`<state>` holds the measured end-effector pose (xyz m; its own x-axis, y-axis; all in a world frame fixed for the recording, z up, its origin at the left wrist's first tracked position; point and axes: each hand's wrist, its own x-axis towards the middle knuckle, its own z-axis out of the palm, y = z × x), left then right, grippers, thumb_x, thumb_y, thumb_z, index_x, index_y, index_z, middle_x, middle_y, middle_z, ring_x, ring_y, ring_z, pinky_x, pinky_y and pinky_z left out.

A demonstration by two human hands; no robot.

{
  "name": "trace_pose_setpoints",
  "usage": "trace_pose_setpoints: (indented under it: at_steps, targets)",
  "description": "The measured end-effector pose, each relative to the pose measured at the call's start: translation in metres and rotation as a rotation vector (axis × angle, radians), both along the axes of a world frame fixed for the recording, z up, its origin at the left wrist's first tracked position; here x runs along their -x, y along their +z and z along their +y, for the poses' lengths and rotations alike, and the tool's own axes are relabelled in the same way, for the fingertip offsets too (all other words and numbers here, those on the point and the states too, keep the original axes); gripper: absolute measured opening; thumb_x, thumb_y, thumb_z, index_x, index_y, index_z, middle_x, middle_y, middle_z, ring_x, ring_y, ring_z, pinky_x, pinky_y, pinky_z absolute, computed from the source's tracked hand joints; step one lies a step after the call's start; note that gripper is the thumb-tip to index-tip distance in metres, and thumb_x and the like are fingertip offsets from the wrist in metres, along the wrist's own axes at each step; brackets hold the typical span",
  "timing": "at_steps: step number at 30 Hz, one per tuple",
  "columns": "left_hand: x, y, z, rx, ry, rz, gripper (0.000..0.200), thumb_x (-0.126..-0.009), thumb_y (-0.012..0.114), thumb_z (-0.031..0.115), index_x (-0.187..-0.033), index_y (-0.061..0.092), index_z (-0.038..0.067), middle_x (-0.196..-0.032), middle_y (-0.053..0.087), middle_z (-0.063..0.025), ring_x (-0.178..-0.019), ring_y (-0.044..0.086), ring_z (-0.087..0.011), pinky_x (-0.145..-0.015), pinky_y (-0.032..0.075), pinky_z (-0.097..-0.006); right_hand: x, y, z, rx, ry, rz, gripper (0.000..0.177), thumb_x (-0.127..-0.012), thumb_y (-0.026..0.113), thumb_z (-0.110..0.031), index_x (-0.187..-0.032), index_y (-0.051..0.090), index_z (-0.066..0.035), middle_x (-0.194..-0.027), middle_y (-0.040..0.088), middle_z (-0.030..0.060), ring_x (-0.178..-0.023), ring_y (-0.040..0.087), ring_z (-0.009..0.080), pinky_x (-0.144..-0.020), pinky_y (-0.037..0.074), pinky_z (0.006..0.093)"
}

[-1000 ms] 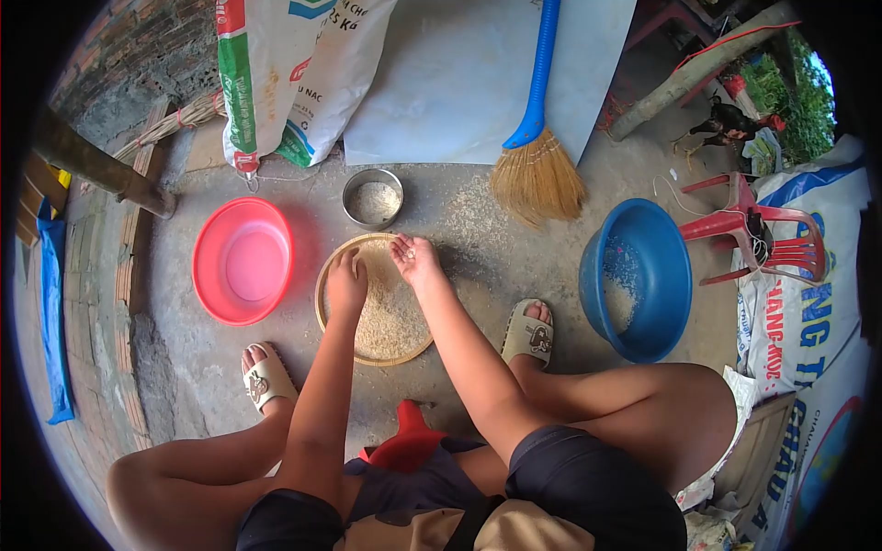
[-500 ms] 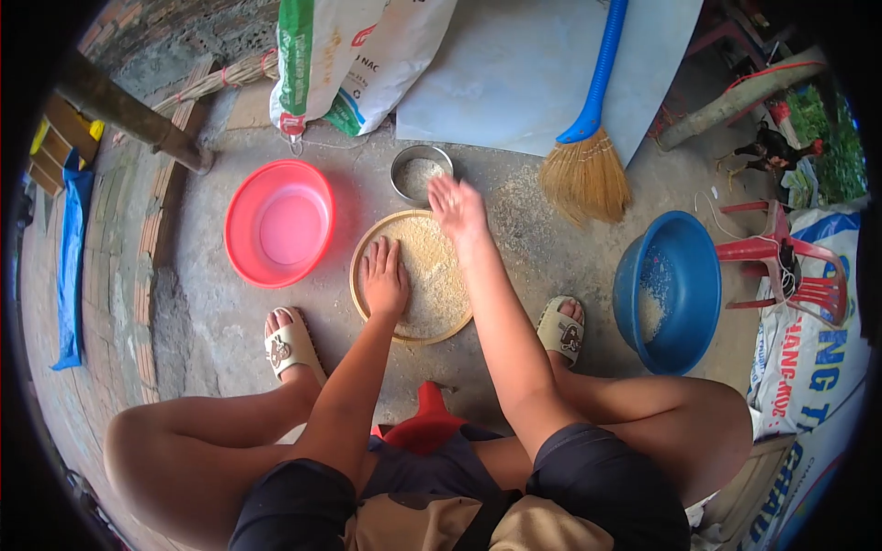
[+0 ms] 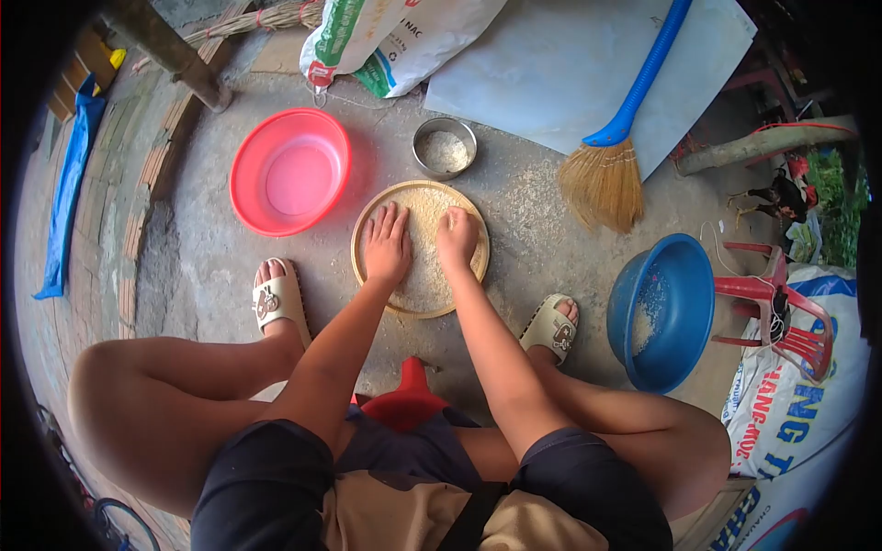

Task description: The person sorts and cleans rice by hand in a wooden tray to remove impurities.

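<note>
A round woven tray [image 3: 359,250] with a raised rim rests on the concrete floor between my feet, covered with pale grain [image 3: 424,220]. My left hand [image 3: 387,242] lies flat on the grain at the tray's left side, fingers spread. Over the right side of the tray, my right hand [image 3: 457,239] is closed, its fingertips curled in; whatever is inside is hidden. Just beyond the tray stands a round metal bowl [image 3: 445,147], partly filled with whitish grain.
A pink basin [image 3: 289,174] stands at the left, a blue basin [image 3: 660,312] with some grain at the right. A broom [image 3: 611,179] lies over a grey sheet [image 3: 542,83]. Grain is scattered on the floor. A red plastic chair [image 3: 781,308], sacks [image 3: 781,376] and a chicken [image 3: 776,197] are farther right.
My right hand has moved back from beside the metal bowl to over the tray, and its outstretched fingers have closed. My left hand stays on the grain. The view has shifted slightly.
</note>
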<state>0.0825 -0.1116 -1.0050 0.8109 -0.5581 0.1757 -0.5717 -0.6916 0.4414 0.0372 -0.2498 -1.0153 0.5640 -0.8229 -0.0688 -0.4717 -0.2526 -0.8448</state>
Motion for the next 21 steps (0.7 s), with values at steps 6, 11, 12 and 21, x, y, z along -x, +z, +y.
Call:
trace_pose_setpoints:
  at_steps: [6,11,12,21]
  targets:
    - [-0.012,0.004,-0.004,0.219,0.095,0.039,0.025,-0.085,0.051,0.011,-0.106,0.065,0.009,-0.118,0.059,-0.0115,-0.112,0.053,-0.0297,-0.097,0.037,-0.0435,0.035,0.014,0.045,0.557,0.454,0.117,0.019,-0.078,0.059,-0.010,-0.097,0.060,-0.007,-0.104,0.053,0.0124,-0.099,0.051,0.0316,-0.087,0.041,0.0405]
    - [-0.025,0.003,-0.019,0.452,0.277,0.215,0.024,-0.083,0.049,0.008,-0.101,0.066,0.005,-0.092,0.066,-0.0125,-0.082,0.062,-0.0281,-0.075,0.049,-0.0346,0.017,0.014,0.051,0.279,0.270,-0.043,0.010,-0.078,0.054,-0.002,-0.087,0.058,-0.003,-0.090,0.057,0.0154,-0.086,0.055,0.0349,-0.078,0.045,0.0419]
    - [-0.028,0.000,-0.024,0.652,0.354,0.561,0.024,-0.085,0.048,0.008,-0.101,0.065,0.003,-0.090,0.066,-0.0112,-0.080,0.062,-0.0248,-0.073,0.049,-0.0329,0.008,0.025,0.052,0.234,0.198,-0.116,0.008,-0.079,0.053,-0.002,-0.085,0.058,-0.002,-0.085,0.058,0.0160,-0.085,0.056,0.0362,-0.079,0.044,0.0433]
    - [-0.058,0.000,-0.027,1.233,0.346,1.787,0.030,-0.093,0.036,0.018,-0.101,0.056,-0.004,-0.094,0.063,-0.0153,-0.086,0.062,-0.0257,-0.082,0.051,-0.0350,-0.014,0.060,0.043,0.349,0.233,-0.198,0.018,-0.082,0.053,-0.007,-0.099,0.057,-0.004,-0.104,0.055,0.0139,-0.097,0.052,0.0313,-0.088,0.041,0.0405]
